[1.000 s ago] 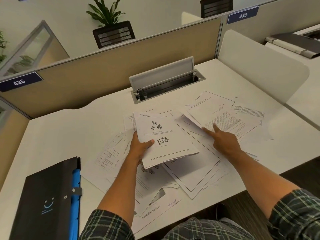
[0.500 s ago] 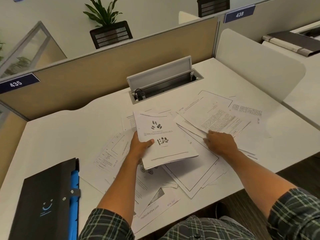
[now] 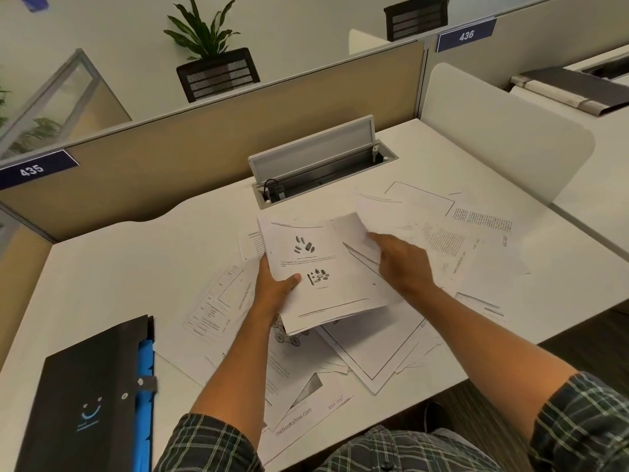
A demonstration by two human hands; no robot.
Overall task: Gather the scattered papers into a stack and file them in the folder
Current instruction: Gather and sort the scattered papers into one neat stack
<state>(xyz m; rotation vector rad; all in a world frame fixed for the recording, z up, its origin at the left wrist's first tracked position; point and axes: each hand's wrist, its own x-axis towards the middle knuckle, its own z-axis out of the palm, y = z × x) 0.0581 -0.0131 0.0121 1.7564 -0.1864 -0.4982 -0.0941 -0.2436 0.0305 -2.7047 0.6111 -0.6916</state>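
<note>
White desk (image 3: 112,267), curved notch in far edge toward far-left corner. Scattered papers (image 3: 381,352) spread across middle and right, overlapping, several reaching near edge, one sheet overhanging it. Black folder (image 3: 92,396) with blue inner tabs at near-left corner, closed, apart from papers. Open cable tray (image 3: 320,172) set into desk at far edge, lid tilted up.

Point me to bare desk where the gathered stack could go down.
Free: white desk between the tan partition, the closed black folder and the loose sheets. A smaller strip right of the grey cable tray, by the white side divider. Crowded: scattered white papers across centre and right.
</note>
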